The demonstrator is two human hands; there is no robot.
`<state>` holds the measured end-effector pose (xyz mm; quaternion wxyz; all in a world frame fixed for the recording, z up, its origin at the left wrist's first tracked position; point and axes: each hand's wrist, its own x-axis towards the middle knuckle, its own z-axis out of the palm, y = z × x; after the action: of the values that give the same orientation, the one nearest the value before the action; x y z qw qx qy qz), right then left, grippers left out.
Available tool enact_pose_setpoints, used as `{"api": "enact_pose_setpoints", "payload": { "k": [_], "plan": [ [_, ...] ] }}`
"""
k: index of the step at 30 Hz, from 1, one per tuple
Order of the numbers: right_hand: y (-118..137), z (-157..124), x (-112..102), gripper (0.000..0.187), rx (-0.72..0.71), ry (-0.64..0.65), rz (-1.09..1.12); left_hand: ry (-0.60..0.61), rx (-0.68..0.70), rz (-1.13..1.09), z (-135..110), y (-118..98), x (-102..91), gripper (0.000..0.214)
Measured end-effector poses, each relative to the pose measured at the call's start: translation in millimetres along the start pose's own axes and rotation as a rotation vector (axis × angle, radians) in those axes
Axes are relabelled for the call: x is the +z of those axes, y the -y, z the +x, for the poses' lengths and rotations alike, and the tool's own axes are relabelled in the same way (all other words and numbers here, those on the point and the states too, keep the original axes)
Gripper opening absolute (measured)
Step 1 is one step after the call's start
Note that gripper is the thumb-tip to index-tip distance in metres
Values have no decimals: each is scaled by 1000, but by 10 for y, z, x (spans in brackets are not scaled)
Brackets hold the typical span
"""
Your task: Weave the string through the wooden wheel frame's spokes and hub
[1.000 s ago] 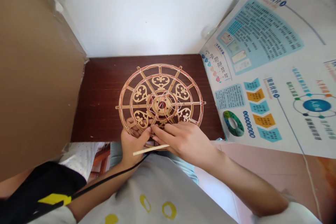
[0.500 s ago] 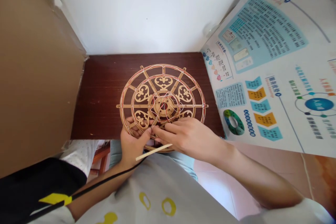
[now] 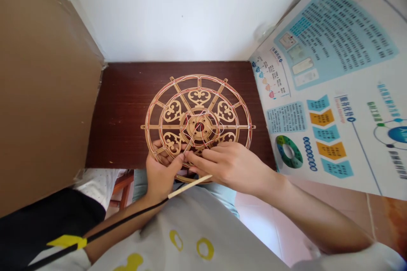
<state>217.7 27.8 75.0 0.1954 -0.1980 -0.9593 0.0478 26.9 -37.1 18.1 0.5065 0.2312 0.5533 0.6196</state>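
Note:
A round wooden fretwork wheel (image 3: 197,118) with heart scrolls and thin red and white threads lies on a small dark wooden table (image 3: 124,106). My left hand (image 3: 162,173) grips the wheel's near rim, its thumb pressed on the wood. My right hand (image 3: 229,163) rests on the near part of the wheel, thumb and forefinger pinched beside the left thumb on something too small to make out, perhaps a thread. A thin wooden stick (image 3: 189,186) pokes out from under my right hand toward my lap.
A cardboard panel (image 3: 41,84) walls off the left side. A printed poster (image 3: 333,89) with blue and orange blocks leans on the right. A white wall (image 3: 178,12) stands behind the table. A black strap (image 3: 121,222) crosses my left forearm.
My hands stay pinched at the wheel's near rim. The stick's free end has shifted slightly right. The view has drifted a little.

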Motion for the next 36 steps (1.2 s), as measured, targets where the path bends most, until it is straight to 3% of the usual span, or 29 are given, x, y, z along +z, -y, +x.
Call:
{"api": "enact_pose_setpoints", "payload": {
  "k": [10,19,27,36],
  "plan": [
    [-18,-23,-28,36,-36,-6,-21,-6,-53,-103,-25,-26,60,42],
    [-5,9,-35,40,9,56,0,-18,-57,-17,-24,-32,66,42],
    [-20,-11,-50,36,3,-71,22,-12,-36,-63,-33,-43,70,46],
    [-3,-8,-73,33,-10,-81,34,1,-38,-74,-66,-43,83,49]
  ]
}}
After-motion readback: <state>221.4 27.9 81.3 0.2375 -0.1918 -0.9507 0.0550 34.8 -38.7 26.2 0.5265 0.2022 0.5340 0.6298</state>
